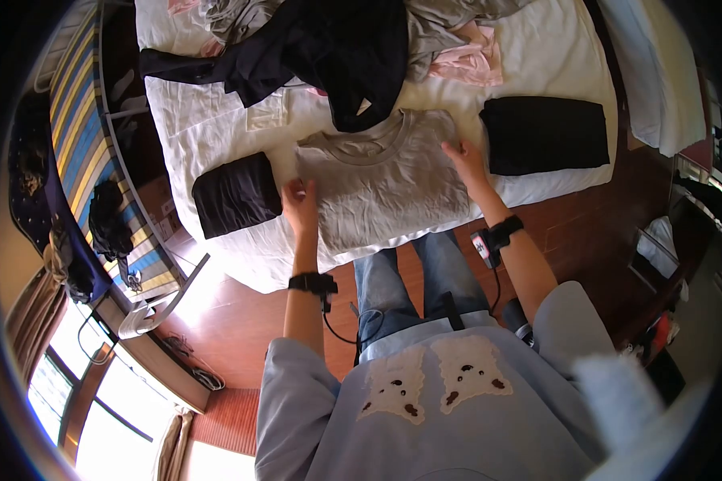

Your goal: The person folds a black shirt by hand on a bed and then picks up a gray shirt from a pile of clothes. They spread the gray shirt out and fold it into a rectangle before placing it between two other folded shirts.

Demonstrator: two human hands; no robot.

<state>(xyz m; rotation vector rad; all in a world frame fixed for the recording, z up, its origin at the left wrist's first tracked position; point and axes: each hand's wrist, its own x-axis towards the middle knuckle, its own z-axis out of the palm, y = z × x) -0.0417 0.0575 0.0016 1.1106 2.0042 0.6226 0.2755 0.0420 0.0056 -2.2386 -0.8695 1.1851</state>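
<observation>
A grey T-shirt (385, 188) lies spread on the white bed (217, 112), its neckline away from me and its sides tucked in. At its left edge is my left hand (299, 204), fingers curled together; whether they pinch cloth is too small to tell. My right hand (464, 160) rests at the shirt's right edge, thumb and forefinger near the fabric. A folded black garment (237, 195) sits left of the shirt, and another folded black garment (545, 136) lies to its right.
Beyond the shirt is a heap with a black garment (321, 56) and pink cloth (472, 60). A striped bed (80, 104) stands at the left. The wooden floor (241, 321) shows below the bed, and a bag (658, 244) is at the right.
</observation>
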